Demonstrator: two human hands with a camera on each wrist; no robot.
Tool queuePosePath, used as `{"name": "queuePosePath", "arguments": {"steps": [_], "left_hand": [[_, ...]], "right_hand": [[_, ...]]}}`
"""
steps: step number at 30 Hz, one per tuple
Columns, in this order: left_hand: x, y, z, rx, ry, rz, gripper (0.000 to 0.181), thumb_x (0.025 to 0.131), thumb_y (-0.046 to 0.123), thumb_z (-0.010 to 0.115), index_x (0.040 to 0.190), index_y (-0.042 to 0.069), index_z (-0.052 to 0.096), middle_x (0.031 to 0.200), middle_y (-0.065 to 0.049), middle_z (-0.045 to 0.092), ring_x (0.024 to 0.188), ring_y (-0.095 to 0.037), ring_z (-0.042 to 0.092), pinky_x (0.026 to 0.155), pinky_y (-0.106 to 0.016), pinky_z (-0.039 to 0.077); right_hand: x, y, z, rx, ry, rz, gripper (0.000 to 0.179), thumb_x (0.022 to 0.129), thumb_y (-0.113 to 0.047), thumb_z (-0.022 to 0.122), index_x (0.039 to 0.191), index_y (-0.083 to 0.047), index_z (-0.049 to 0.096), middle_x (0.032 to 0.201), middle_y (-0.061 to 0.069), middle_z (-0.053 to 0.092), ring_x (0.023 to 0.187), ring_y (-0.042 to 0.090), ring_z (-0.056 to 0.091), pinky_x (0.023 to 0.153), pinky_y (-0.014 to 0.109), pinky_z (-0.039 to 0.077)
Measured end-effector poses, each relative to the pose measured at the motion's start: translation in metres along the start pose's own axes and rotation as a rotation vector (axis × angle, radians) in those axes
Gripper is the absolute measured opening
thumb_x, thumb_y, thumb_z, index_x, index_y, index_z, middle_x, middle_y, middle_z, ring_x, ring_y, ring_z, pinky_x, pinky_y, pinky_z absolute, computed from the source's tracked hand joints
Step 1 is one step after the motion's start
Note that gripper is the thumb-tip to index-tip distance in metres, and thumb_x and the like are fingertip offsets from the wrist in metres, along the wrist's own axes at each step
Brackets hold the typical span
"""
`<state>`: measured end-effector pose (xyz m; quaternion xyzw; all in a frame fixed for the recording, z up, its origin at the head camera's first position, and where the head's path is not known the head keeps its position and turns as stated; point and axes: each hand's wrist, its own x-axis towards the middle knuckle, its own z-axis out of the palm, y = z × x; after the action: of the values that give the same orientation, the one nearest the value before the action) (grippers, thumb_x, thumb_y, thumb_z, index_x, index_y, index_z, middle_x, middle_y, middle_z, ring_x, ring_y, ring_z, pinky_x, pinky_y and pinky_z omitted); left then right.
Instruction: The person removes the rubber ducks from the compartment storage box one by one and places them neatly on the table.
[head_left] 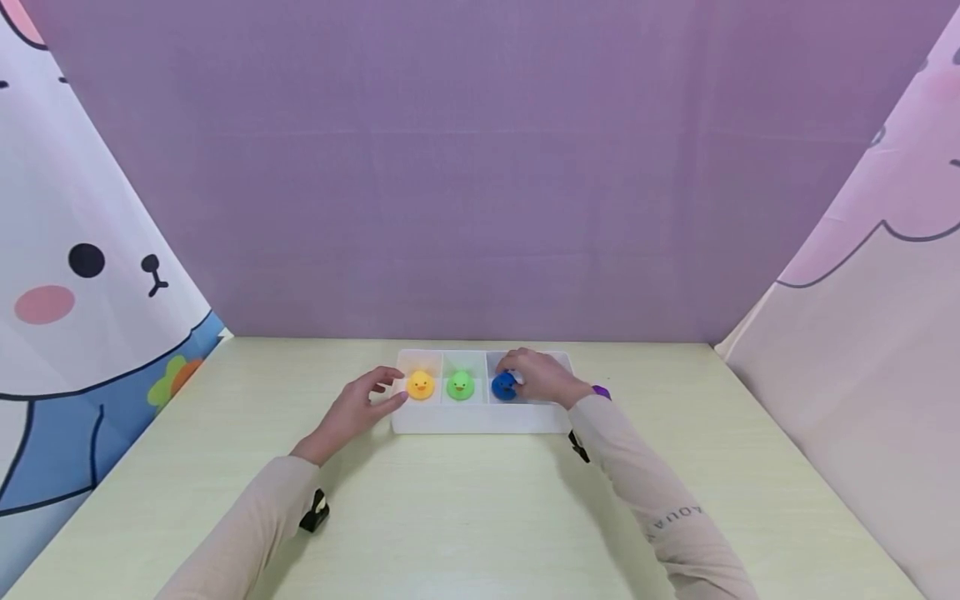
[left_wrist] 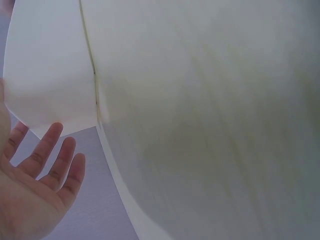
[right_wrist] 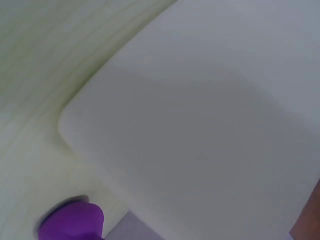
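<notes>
A white divided box (head_left: 480,419) stands on the table. A yellow duck (head_left: 420,385) sits in its left compartment and a green duck (head_left: 461,385) in the one beside it. Farther right, my right hand (head_left: 542,377) reaches over the box and holds a blue duck (head_left: 504,386) with its fingertips, in the third compartment. My left hand (head_left: 360,410) is at the box's left end, fingers spread and relaxed. In the left wrist view its fingertips (left_wrist: 56,126) are right at the box's end wall. A purple object (right_wrist: 72,222) lies on the table beyond the box's right end, partly behind my right wrist.
The pale wooden table (head_left: 480,517) runs back to a purple cloth wall (head_left: 480,183). Cartoon-printed cloths hang at the left and right sides. Black straps with small devices are on both wrists.
</notes>
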<state>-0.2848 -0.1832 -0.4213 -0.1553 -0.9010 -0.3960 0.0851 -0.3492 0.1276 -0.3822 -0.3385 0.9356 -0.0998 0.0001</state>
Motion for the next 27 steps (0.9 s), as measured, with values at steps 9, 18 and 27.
{"name": "queuePosePath", "arguments": {"steps": [9,18,27], "left_hand": [[0.0001,-0.0004,-0.0003,0.006,0.005,0.005,0.044,0.085,0.036,0.063,0.119,0.009,0.054,0.118,-0.015,0.058,0.104,-0.032,0.056,0.087,-0.049,0.047],[-0.0002,-0.0005,0.0003,-0.002,0.001,0.005,0.044,0.085,0.037,0.062,0.119,0.01,0.054,0.118,-0.014,0.058,0.104,-0.032,0.056,0.087,-0.048,0.047],[-0.0005,-0.0008,0.0002,0.007,0.004,-0.004,0.043,0.086,0.036,0.062,0.119,0.01,0.054,0.117,-0.014,0.058,0.103,-0.033,0.056,0.086,-0.049,0.048]], "right_hand": [[0.0023,-0.0029,-0.0004,0.006,-0.024,0.023,0.033,0.081,-0.001,0.065,0.113,-0.01,0.063,0.119,0.006,0.06,0.113,0.023,0.053,0.098,0.041,0.043],[0.0048,-0.0024,0.0018,0.011,-0.048,0.049,0.036,0.08,0.002,0.064,0.113,-0.012,0.063,0.119,0.005,0.06,0.113,0.022,0.053,0.099,0.041,0.042],[0.006,-0.0025,0.0043,0.0,-0.054,0.066,0.035,0.081,0.001,0.064,0.113,-0.014,0.063,0.12,0.004,0.06,0.113,0.021,0.053,0.1,0.041,0.042]]}}
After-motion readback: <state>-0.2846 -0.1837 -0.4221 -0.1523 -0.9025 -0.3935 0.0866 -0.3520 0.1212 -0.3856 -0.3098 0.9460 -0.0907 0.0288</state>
